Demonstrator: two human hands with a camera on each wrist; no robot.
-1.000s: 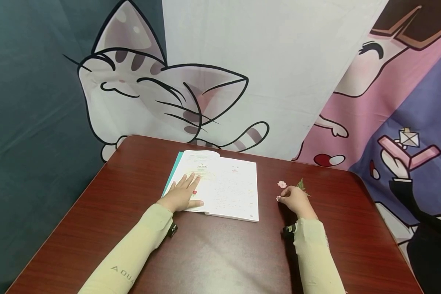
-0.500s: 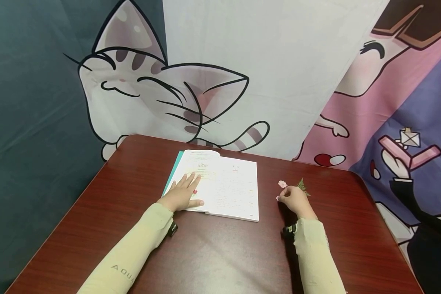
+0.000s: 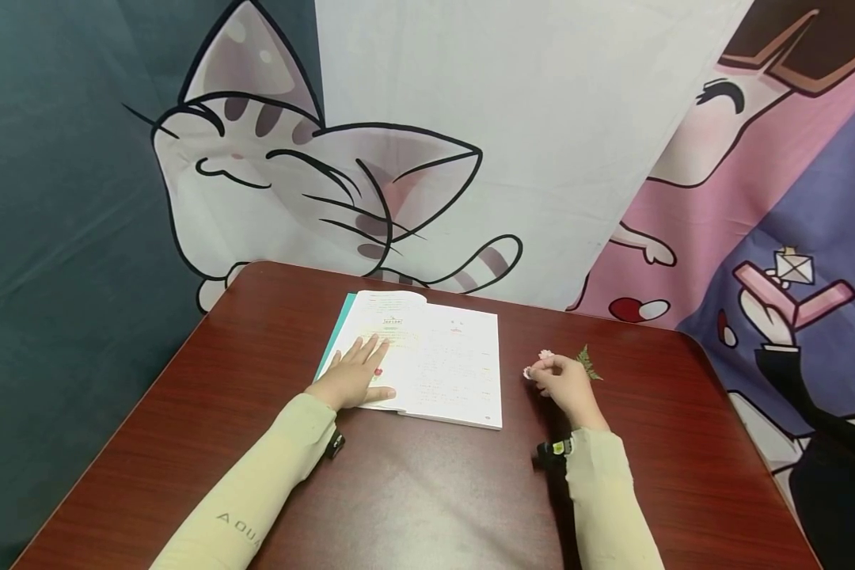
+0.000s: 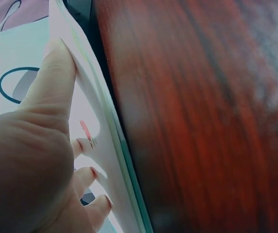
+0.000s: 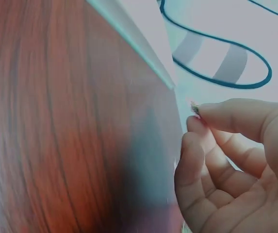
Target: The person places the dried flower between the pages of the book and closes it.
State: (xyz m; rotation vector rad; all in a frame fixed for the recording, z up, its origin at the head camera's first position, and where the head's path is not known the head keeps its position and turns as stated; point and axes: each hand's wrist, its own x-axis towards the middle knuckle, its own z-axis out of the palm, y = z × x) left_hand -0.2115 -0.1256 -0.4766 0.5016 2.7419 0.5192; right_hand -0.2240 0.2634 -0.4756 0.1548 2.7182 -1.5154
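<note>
An open book (image 3: 456, 372) with white pages and a teal cover edge lies on the table. My left hand (image 3: 352, 374) rests spread on its left page, fingers straight; a small red mark shows beside it. In the left wrist view the thumb (image 4: 54, 80) lies along the page near the book's edge. To the right of the book, my right hand (image 3: 564, 385) pinches a small pink flower (image 3: 528, 373) between thumb and fingertips. In the right wrist view the flower (image 5: 194, 108) is seen edge-on at the fingertips. Behind the hand lies a second pink flower (image 3: 545, 354), partly covered.
A green fern leaf (image 3: 587, 362) lies on the table just right of my right hand. The reddish-brown table (image 3: 413, 499) has rounded far corners and backs onto a cloth (image 3: 527, 142) printed with cartoon cats and figures.
My right hand has lifted the small flower from the table and moved it slightly left and away from me, overlapping the second flower. The left hand and book have stayed still.
</note>
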